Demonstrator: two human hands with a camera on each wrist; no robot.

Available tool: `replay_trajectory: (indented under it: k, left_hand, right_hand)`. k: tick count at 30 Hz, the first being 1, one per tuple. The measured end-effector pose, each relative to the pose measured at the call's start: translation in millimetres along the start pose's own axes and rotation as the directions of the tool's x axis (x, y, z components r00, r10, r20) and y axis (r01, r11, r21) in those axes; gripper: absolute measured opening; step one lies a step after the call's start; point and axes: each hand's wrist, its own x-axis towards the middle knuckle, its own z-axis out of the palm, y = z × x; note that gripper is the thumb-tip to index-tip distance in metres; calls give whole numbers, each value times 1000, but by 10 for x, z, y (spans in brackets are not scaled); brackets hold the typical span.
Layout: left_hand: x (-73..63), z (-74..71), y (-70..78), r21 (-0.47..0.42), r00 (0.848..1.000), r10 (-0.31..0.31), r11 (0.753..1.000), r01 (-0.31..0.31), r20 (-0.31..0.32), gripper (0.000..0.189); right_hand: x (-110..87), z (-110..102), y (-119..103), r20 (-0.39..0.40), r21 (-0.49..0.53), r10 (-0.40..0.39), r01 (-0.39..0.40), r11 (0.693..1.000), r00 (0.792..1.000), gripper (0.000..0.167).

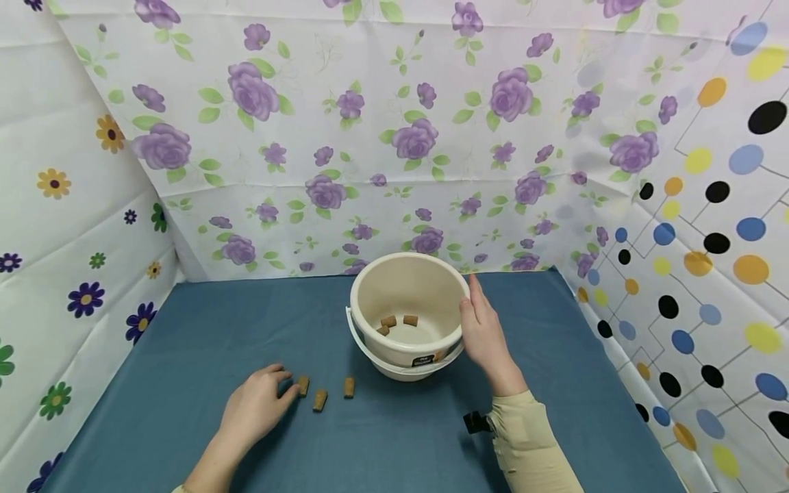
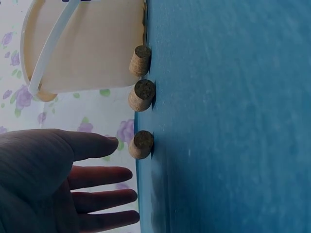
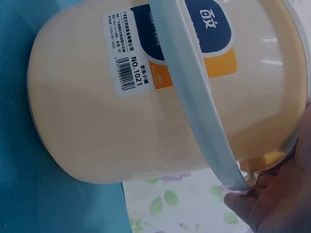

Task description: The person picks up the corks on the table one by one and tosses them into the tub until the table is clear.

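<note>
Blue table (image 1: 185,329), cloth-covered, floral sheets behind; cream bucket (image 1: 407,311) with white handle (label facing the near edge), standing toward the far edge at centre; right hand (image 1: 487,335), fingers straight, flat against the bucket's right rim; left hand (image 1: 255,404), fingers relaxed, nearly touching the leftmost of three corks (image 1: 319,400) lying near the front edge, left of the bucket; three more corks (image 1: 397,322) inside the bucket.

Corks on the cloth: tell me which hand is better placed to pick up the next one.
The left hand. Its fingers reach toward the nearest cork, open and holding nothing. The right hand rests against the bucket rim, farther from all three loose corks.
</note>
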Motion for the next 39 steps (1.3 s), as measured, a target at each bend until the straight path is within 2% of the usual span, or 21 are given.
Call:
replay_trajectory:
  k: [14, 21, 39]
  left_hand:
    - [18, 57, 74, 46, 999, 22, 999, -20, -42, 28]
    - [38, 86, 102, 76, 998, 40, 996, -37, -43, 24]
    - [109, 136, 185, 86, 997, 55, 995, -50, -59, 17]
  right_hand:
    - [-5, -7, -3, -3, 4, 4, -4, 1000, 1000, 62]
    - [6, 2, 6, -11, -4, -1, 1, 1000, 1000, 62]
    - [8, 7, 9, -16, 10, 7, -7, 1000, 1000, 62]
